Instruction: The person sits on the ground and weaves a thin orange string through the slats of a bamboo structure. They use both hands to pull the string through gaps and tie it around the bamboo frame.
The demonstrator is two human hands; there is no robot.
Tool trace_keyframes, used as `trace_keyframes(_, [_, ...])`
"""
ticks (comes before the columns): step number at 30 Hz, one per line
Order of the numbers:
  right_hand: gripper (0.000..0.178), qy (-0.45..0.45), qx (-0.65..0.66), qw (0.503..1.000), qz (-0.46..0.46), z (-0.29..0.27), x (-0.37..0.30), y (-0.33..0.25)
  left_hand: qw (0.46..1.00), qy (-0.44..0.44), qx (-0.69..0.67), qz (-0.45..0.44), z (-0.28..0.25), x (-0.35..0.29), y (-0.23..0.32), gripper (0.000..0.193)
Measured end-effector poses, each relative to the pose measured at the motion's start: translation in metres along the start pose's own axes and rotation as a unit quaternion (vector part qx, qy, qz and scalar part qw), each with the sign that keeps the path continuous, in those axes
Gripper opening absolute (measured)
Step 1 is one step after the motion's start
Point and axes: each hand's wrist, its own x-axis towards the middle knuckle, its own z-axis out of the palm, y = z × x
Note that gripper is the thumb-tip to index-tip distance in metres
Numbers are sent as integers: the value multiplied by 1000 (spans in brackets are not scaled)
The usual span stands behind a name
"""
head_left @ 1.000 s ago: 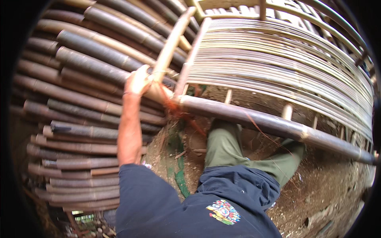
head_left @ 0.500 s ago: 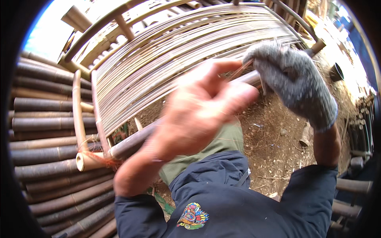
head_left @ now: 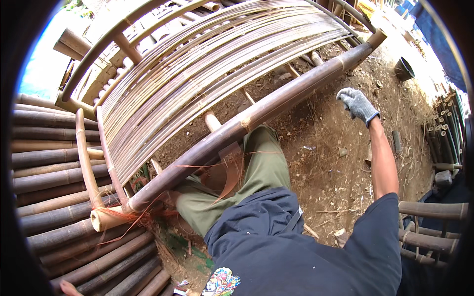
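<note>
In front of me is a bamboo bench frame, its slatted seat (head_left: 212, 74) made of long thin bamboo strips. A thick dark bamboo pole (head_left: 212, 150) forms its front edge. Orange-red string (head_left: 129, 215) is wound in loose tangles about the pole's near left end, and a thin strand crosses the pole's middle. My right hand (head_left: 357, 104), in a grey knit glove, is raised over the dirt to the right of the bench, fingers curled; whether anything is inside cannot be seen. Only a bit of my bare left hand (head_left: 70, 288) shows at the lower left rim, near the stacked bamboo.
Dark bamboo poles (head_left: 54, 172) are stacked along the left. A flat, curved brown piece (head_left: 231, 170) hangs by the front pole, between my legs. On the right are a black bucket (head_left: 404, 69), upright cut bamboo lengths (head_left: 447, 123) and a bamboo rack (head_left: 432, 209). Scraps litter the dirt.
My hands were close together over the front pole, near a thin strand. They have moved apart: the left down to the lower left rim, the gloved right farther right. The bench now shows more fully.
</note>
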Motion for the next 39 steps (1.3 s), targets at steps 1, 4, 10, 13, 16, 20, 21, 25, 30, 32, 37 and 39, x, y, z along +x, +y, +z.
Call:
trace_keyframes(1, [16, 3, 37, 999, -10, 8, 12, -1, 999, -11, -36, -11, -4, -18, -7, 32])
trace_keyframes(4, [27, 99, -262, 922, -267, 6, 15, 5, 962, -78, -261, 1, 9, -61, 87, 32])
trace_keyframes(10, [105, -356, 365, 765, -394, 166, -143, -264, 749, -205, -529, 342, -149, -125, 548, 8])
trace_keyframes(13, [71, -361, 318, 809, -338, 194, -177, -316, 733, -206, -539, 360, -168, -115, 592, 11])
trace_keyframes(16, [33, -111, 120, 882, -442, 137, -136, -284, 712, -221, -591, 308, -141, -77, 548, 14])
trace_keyframes(20, [35, 169, -89, 873, -449, 0, -18, -141, 626, -374, -658, 188, -88, -24, 429, 27])
trace_keyframes(21, [34, 160, -62, 905, -388, -26, -6, -108, 579, -386, -698, 168, -63, -20, 403, 29])
trace_keyframes(25, [33, 159, 48, 965, -205, -114, 45, 36, 455, -353, -807, 130, -15, -46, 360, 32])
trace_keyframes(30, [36, 204, -57, 971, -110, -165, 54, 159, 125, -314, -939, 70, 25, -73, 341, 23])
trace_keyframes(32, [38, 245, -156, 955, -63, -188, 40, 223, 123, -262, -957, -30, 46, -85, 326, 26])
trace_keyframes(37, [42, 279, -204, 938, 21, -254, -10, 333, 131, -100, -951, -261, 136, -153, 222, 22])
trace_keyframes(39, [41, 277, 17, 949, 153, -245, -28, 363, 20, -73, -946, -316, 122, -168, 213, 11])
